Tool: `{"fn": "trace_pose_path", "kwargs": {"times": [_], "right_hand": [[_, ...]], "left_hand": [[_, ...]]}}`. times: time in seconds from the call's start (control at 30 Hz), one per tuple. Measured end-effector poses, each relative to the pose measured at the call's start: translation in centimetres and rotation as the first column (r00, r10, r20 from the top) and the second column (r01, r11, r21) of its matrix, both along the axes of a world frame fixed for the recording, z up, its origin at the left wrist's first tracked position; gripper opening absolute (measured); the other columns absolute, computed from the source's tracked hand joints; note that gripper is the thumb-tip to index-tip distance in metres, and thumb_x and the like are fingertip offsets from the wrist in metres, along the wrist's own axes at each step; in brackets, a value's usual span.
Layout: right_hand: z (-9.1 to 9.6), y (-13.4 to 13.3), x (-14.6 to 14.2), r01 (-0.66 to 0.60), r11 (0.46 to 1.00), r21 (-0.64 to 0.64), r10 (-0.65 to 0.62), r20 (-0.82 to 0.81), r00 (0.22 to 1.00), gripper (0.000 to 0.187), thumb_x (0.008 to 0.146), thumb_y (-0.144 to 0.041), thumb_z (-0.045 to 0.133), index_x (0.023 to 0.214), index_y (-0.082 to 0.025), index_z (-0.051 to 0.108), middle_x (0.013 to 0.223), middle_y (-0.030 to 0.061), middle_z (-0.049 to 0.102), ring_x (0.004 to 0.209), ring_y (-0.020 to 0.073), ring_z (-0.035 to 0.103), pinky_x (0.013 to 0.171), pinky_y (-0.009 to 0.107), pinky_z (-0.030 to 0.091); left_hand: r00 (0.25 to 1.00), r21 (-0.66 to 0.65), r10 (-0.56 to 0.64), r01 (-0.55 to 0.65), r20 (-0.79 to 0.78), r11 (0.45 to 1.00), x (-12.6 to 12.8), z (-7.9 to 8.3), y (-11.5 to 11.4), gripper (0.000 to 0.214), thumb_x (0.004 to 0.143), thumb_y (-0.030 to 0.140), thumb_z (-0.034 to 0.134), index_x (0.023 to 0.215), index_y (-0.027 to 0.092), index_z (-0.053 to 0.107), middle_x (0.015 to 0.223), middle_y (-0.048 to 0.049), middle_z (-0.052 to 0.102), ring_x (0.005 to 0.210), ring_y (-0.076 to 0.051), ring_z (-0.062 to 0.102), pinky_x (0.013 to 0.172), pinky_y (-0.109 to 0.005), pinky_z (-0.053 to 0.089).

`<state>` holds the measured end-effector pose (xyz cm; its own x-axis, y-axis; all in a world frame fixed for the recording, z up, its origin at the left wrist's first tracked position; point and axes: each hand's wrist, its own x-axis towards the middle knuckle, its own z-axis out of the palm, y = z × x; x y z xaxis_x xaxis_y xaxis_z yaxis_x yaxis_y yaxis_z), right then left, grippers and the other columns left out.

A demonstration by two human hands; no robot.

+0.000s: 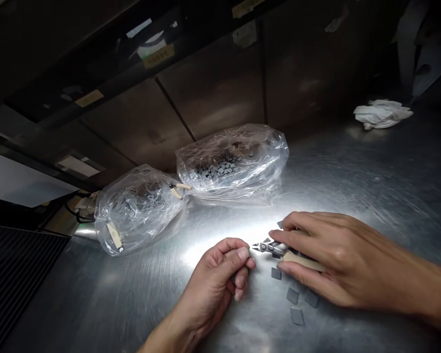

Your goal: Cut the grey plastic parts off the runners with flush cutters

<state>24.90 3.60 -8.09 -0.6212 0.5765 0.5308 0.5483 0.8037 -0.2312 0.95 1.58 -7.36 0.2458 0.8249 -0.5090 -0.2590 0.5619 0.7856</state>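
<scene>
1. In the head view, the right hand [338, 255] holds a pair of flush side cutters [270, 247] with cream handles. Its fingers [297, 223] are clamped around the handles, a grip that seems to keep the steel head steady and pointed past the fingertips toward the other hand.
2. The left hand [213, 284] sits just beside the cutter tips, not touching them. Its thumb [242, 254] and forefinger are pressed together; I cannot tell whether they pinch something too small to see.
3. Small grey square tiles [292, 295] lie loose on the steel worktop [353, 171], just below the right hand and within its easy reach.
4. Two clear plastic bags [231, 162] lie side by side beyond the hands, with more grey tiles visible through the film. A second pair of cream-handled cutters [180, 190] lies where the bags meet; I cannot tell whether it is inside or on top.
5. A crumpled white cloth [382, 114] lies well off to the right.
6. Pale yellow labels [158, 55] are stuck to the dark panel above the worktop, but their writing is too blurred to read. No brand shows on the cutters or bags.
</scene>
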Motion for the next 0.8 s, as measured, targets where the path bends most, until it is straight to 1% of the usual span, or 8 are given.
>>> {"fn": "trace_pose_path", "kwargs": {"times": [0.07,0.13,0.2,0.27,0.37,0.5,0.6,0.8], "right_hand": [[-0.2,-0.1,-0.3,0.009,0.999,0.031,-0.009,0.008,1.000,0.029,0.101,-0.029,0.053,0.122,-0.012,0.067,0.106,0.0129,0.068,0.077,0.0213,0.066,0.060,0.033,0.049],[-0.4,-0.2,-0.7,0.010,0.999,0.036,-0.010,0.010,1.000,0.028,0.101,-0.028,0.054,0.121,-0.013,0.067,0.105,0.0124,0.068,0.077,0.0213,0.065,0.060,0.034,0.049],[-0.5,-0.4,-1.1,0.007,0.999,0.033,-0.007,0.006,1.000,0.028,0.100,-0.026,0.055,0.123,-0.014,0.065,0.102,0.0113,0.068,0.079,0.0220,0.065,0.062,0.034,0.049],[-0.7,-0.5,-1.4,0.011,0.999,0.034,-0.011,0.009,1.000,0.027,0.100,-0.025,0.055,0.123,-0.015,0.064,0.102,0.0107,0.068,0.082,0.0230,0.066,0.062,0.035,0.048],[-0.8,-0.6,-1.7,0.018,0.999,0.035,-0.019,0.026,0.999,0.025,0.100,-0.026,0.055,0.122,-0.016,0.064,0.102,0.0101,0.068,0.084,0.0239,0.066,0.061,0.035,0.046],[-0.9,-0.5,-1.6,0.040,0.999,0.025,-0.041,0.023,0.999,0.026,0.100,-0.025,0.056,0.123,-0.016,0.063,0.103,0.0103,0.068,0.083,0.0237,0.066,0.061,0.036,0.045],[-0.7,-0.5,-1.5,0.042,0.999,0.010,-0.042,0.028,0.999,0.025,0.100,-0.025,0.056,0.122,-0.016,0.064,0.101,0.0094,0.067,0.083,0.0233,0.065,0.061,0.035,0.045],[-0.4,-0.5,-1.5,0.025,1.000,0.004,-0.025,0.025,0.999,0.026,0.099,-0.024,0.055,0.121,-0.014,0.066,0.096,0.0084,0.067,0.074,0.0213,0.063,0.059,0.035,0.044]], "left_hand": [[0.999,0.002,0.035,-0.035,-0.001,0.999,-0.3,-0.2,-0.1,0.021,0.084,0.030,0.082,0.096,0.015,0.072,0.077,-0.0011,0.068,0.047,-0.002,0.040,0.043,-0.017,0.030],[0.999,-0.010,0.047,-0.047,-0.005,0.999,-0.7,-0.4,-0.3,0.025,0.084,0.031,0.083,0.101,0.015,0.075,0.078,-0.0019,0.070,0.046,-0.001,0.038,0.042,-0.016,0.025],[0.999,-0.014,0.033,-0.033,-0.019,0.999,-1.0,-0.6,-0.4,0.028,0.084,0.031,0.083,0.107,0.016,0.077,0.081,-0.0031,0.071,0.046,0.000,0.037,0.043,-0.016,0.024],[0.999,-0.009,0.016,-0.016,-0.033,1.000,-1.2,-0.8,-0.5,0.032,0.082,0.030,0.085,0.111,0.018,0.078,0.084,-0.0032,0.070,0.049,0.000,0.038,0.046,-0.016,0.027],[0.998,0.001,0.014,-0.014,-0.054,1.000,-1.3,-1.1,-0.5,0.035,0.077,0.029,0.089,0.110,0.021,0.079,0.084,0.0004,0.065,0.052,0.000,0.040,0.048,-0.017,0.029],[0.993,0.030,0.019,-0.015,-0.116,0.999,-1.2,-1.4,-0.7,0.033,0.076,0.032,0.090,0.105,0.024,0.081,0.078,0.0038,0.059,0.052,-0.001,0.040,0.048,-0.017,0.029],[0.990,0.057,0.029,-0.021,-0.140,0.998,-1.1,-1.5,-0.8,0.030,0.075,0.033,0.091,0.102,0.024,0.081,0.080,0.0035,0.060,0.052,0.000,0.040,0.047,-0.018,0.029],[0.988,0.049,0.030,-0.023,-0.154,0.999,-1.1,-1.4,-0.8,0.031,0.076,0.032,0.090,0.104,0.023,0.080,0.082,0.0023,0.064,0.051,-0.001,0.042,0.048,-0.018,0.031]]}}
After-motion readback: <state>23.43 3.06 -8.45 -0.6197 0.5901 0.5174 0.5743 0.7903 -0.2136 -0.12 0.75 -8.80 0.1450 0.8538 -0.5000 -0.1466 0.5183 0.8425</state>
